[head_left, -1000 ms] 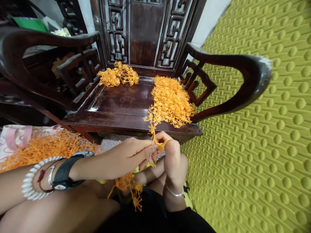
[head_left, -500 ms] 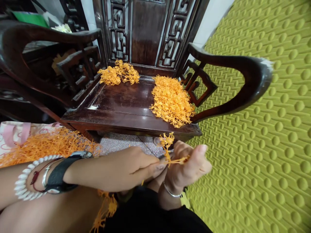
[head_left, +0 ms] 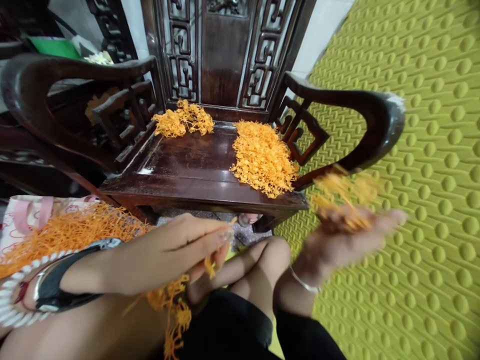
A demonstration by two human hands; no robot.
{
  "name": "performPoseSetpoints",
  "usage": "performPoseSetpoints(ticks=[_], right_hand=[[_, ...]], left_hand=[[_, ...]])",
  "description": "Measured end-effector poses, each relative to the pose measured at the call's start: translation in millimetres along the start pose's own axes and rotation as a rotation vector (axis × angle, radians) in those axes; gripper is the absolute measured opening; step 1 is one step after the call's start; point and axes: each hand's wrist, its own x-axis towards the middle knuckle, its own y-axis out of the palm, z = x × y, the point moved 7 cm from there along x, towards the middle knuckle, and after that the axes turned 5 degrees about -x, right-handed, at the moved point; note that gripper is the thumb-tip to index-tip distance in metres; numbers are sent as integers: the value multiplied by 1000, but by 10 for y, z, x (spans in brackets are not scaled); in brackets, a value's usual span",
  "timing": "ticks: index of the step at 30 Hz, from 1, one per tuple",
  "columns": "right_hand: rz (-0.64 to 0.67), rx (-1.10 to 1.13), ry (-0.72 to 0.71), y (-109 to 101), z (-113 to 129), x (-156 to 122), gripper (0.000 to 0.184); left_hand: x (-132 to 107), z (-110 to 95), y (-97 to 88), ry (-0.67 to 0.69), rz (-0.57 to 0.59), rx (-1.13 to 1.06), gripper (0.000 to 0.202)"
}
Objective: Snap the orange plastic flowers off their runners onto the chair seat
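The orange strand [head_left: 208, 266] is low in the middle of the view, above the person's lap. The left hand [head_left: 176, 245] holds it with its grip closed, fingertips pinched together on it. Below the pinch, more of the same stuff hangs as an orange tangle [head_left: 174, 306] against the thigh and the black cloth [head_left: 232, 325].

The right hand [head_left: 345, 240] is out to the right over the green studded mat [head_left: 420, 280], well apart from the left, with a raised knee [head_left: 262, 260] between the two. An orange bunch [head_left: 339, 197] sits at its fingers. Hand and bunch are both smeared by motion. The fingers look stretched out, but whether they grip the bunch or only carry it cannot be told.

Just behind that hand curves the right armrest [head_left: 360, 115] of a dark carved wooden chair [head_left: 187, 170], standing between the bunch and the seat. On the seat lie a large heap [head_left: 264, 157] of orange pieces by the right side and a small heap [head_left: 183, 120] at the back left corner.

To the left, a loose orange pile [head_left: 75, 230] rests on a pink and white bag [head_left: 22, 215], partly hidden behind the left forearm.

A black strap [head_left: 56, 290] and a white bead bracelet [head_left: 7, 305], cut off by the frame edge, circle the left wrist. A thin silver bangle [head_left: 304, 285] circles the right wrist.
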Motion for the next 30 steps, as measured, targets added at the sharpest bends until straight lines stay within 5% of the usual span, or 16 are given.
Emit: performPoseSetpoints(ticks=[4, 8, 14, 21, 27, 30], right_hand=[[99, 260, -217, 440, -84, -46, 56], [302, 396, -127, 699, -215, -269, 51], [371, 436, -6, 736, -355, -414, 48], [487, 406, -31, 756, -352, -570, 40], [507, 61, -313, 734, -204, -712, 38], [471, -47, -324, 674, -210, -689, 42]], left_hand=[[139, 22, -35, 68, -83, -78, 31], [342, 129, -18, 90, -62, -238, 23], [516, 193, -153, 123, -140, -454, 24], [550, 143, -241, 157, -301, -428, 23], [714, 267, 21, 151, -136, -392, 36], [754, 284, 95, 124, -104, -423, 34]])
